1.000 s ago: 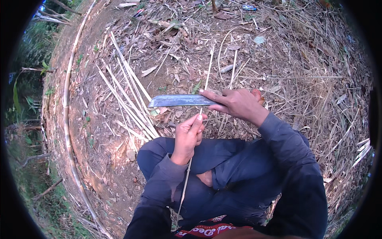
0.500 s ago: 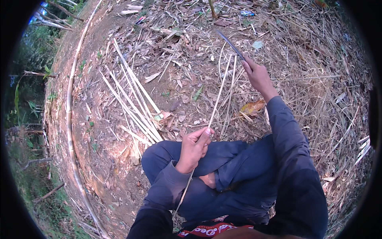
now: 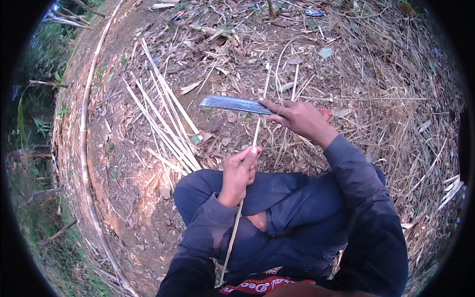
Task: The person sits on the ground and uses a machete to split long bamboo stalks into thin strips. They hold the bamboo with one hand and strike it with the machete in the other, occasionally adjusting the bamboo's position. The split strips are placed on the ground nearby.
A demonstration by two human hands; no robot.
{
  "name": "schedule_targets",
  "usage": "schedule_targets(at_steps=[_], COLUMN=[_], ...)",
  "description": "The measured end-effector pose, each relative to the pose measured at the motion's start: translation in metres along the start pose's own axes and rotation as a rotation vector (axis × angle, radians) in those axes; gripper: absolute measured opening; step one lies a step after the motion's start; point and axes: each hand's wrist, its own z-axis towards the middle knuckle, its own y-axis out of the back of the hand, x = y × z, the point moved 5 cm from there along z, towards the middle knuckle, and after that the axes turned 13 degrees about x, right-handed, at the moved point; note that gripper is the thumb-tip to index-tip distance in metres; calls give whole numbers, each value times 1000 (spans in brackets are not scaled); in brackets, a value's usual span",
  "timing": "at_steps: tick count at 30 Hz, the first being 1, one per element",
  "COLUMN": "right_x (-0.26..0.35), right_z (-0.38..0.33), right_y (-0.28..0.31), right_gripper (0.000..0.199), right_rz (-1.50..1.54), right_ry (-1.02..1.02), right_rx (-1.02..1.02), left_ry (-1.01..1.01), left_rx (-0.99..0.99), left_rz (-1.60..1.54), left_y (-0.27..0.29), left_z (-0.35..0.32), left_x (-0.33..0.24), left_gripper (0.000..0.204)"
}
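Head cam, looking down at someone sitting on bare dirt littered with dry leaves and straw. The left hand [image 3: 239, 171] has its grip pinched tight on a thin bamboo strip [image 3: 257, 129], thumb and fingers pressed together around it just above the knee. The strip runs from down by the person's lap, up through that hand, and on away across the ground toward the top of the frame.

The right hand [image 3: 301, 119] is wrapped closed around the handle of a big knife [image 3: 232, 103]; the handle itself is pretty much hidden inside the fist. The blade sticks out to the person's left, lying roughly flat and crossing the strip a bit above the left hand. Can't tell whether the edge is actually biting into the strip or just touching it.

Off to the left of the knee there's a loose bundle of split bamboo slats [image 3: 166, 119] lying on the dirt, fanned out a little. A long curved bamboo pole [image 3: 85, 148] lies further left along the edge of the cleared patch.
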Motion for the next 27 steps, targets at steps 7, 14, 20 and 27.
schedule_targets(at_steps=[7, 14, 20, 27], right_x=[-38, -57, -80, 26], right_z=[1, 10, -8, -11], right_y=[19, 9, 33, 5], right_gripper=[50, 53, 43, 55], right_rz=[148, -51, 441, 0], right_ry=[-93, -188, -329, 220], right_rx=[-285, -249, -428, -233], left_ry=[21, -7, -27, -17], left_rx=[49, 57, 82, 100], left_rz=[23, -46, -31, -126], left_y=[-15, -8, -7, -7], left_z=[0, -5, 2, 0], left_x=[3, 3, -7, -10], left_gripper=[24, 23, 25, 24])
